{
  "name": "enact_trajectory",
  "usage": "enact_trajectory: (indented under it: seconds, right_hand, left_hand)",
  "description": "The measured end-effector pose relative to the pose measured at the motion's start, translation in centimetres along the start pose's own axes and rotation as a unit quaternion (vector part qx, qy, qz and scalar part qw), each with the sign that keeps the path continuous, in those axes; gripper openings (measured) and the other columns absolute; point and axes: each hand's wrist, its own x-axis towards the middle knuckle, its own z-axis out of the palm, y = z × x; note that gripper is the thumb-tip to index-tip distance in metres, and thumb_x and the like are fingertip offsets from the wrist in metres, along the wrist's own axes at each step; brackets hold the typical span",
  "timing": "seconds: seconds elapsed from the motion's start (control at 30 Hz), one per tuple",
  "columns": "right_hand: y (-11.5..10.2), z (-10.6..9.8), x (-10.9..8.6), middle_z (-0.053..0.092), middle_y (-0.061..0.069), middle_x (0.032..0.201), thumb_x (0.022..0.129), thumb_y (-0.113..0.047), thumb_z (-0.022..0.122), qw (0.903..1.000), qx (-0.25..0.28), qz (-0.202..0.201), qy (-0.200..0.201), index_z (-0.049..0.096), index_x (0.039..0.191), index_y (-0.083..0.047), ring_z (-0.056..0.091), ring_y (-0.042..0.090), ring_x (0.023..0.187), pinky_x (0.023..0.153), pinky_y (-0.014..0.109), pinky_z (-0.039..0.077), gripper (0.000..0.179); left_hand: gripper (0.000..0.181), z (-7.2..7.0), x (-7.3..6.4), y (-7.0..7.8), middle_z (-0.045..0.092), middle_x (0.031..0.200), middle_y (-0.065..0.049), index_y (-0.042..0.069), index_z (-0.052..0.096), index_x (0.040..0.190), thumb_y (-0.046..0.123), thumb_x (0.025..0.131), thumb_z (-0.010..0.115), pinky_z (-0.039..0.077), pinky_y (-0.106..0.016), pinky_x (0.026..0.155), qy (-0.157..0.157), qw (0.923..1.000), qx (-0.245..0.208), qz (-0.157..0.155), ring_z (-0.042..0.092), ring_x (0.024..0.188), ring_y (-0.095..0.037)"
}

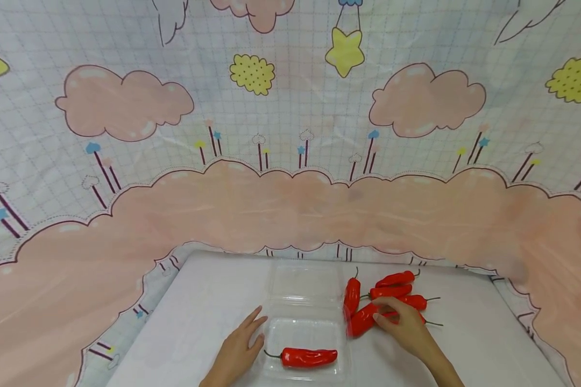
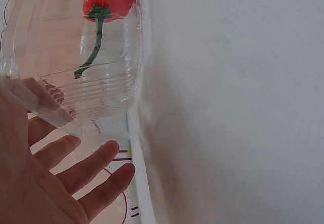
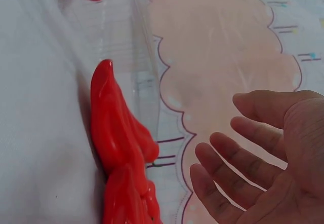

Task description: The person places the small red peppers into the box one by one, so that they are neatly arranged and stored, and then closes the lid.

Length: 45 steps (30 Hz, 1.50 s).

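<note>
A clear plastic clamshell box (image 1: 305,332) lies unfolded, its lid (image 1: 306,282) toward the back. One red chili pepper (image 1: 310,358) lies crosswise in the near half, green stem to the left. My left hand (image 1: 239,346) is at the box's left edge with fingers spread; the left wrist view shows the fingers (image 2: 98,165) extended beside the clear wall. To the right of the box lies a loose group of several red peppers. Over its near side hovers my right hand (image 1: 406,325), beside a thick pepper (image 1: 363,320). In the right wrist view its relaxed fingers (image 3: 228,158) hold nothing.
The white tabletop (image 1: 208,301) carries everything. Other peppers in the group include an upright-lying one (image 1: 352,295) against the box's right side and one at the back (image 1: 397,279). A cloud-patterned cloth (image 1: 290,209) hangs behind and around the table.
</note>
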Motion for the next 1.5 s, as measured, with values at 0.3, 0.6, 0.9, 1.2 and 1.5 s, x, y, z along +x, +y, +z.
enact_trajectory:
  seconds: [0.3,0.6,0.9,1.2,1.5]
  right_hand:
    - [1.4,-0.8,-0.1,0.07,0.005,0.114,0.088,-0.018,0.072,0.9998,-0.009,0.011,0.015,0.067,0.12,-0.014,0.062,0.02,0.103,0.076,0.022,0.056,0.032]
    - [2.5,-1.1,0.1,0.069,0.009,0.118,0.09,-0.017,0.07,0.9996,-0.012,0.014,0.022,0.066,0.121,-0.011,0.063,0.023,0.104,0.082,0.034,0.06,0.033]
    - [3.6,-1.9,-0.2,0.067,0.014,0.122,0.092,-0.02,0.067,0.9985,-0.027,0.037,0.029,0.064,0.126,-0.009,0.063,0.03,0.108,0.082,0.04,0.059,0.036]
    - [4.5,-2.4,-0.1,0.069,0.013,0.118,0.09,-0.018,0.069,0.998,-0.039,0.034,0.037,0.064,0.124,-0.008,0.064,0.031,0.109,0.081,0.032,0.058,0.036]
    - [5.5,-3.3,-0.2,0.069,0.016,0.119,0.089,-0.018,0.072,0.9969,-0.06,0.02,0.047,0.065,0.123,-0.007,0.063,0.034,0.109,0.089,0.041,0.058,0.037]
  left_hand:
    - [0.04,0.1,0.2,0.2,0.048,0.151,0.0,0.015,0.062,0.132,0.018,0.092,0.064,0.055,-0.05,0.092,0.008,0.9999,0.008,0.005,0.066,0.115,-0.029]
    - [0.04,0.0,0.2,0.2,0.048,0.151,-0.001,0.014,0.062,0.132,0.017,0.092,0.063,0.055,-0.049,0.092,0.009,0.9999,0.009,0.002,0.065,0.116,-0.028]
    - [0.04,0.0,0.0,0.2,0.048,0.151,0.0,0.015,0.062,0.132,0.016,0.092,0.063,0.055,-0.05,0.092,0.002,1.0,0.007,-0.003,0.065,0.116,-0.029]
    - [0.04,-0.2,-0.1,0.3,0.048,0.152,-0.001,0.014,0.062,0.132,0.017,0.092,0.063,0.054,-0.05,0.093,0.001,1.0,0.002,-0.005,0.065,0.117,-0.029]
    - [0.04,-0.2,-0.1,0.3,0.048,0.152,0.0,0.014,0.062,0.133,0.017,0.092,0.063,0.054,-0.051,0.093,0.002,1.0,0.003,-0.004,0.065,0.117,-0.029]
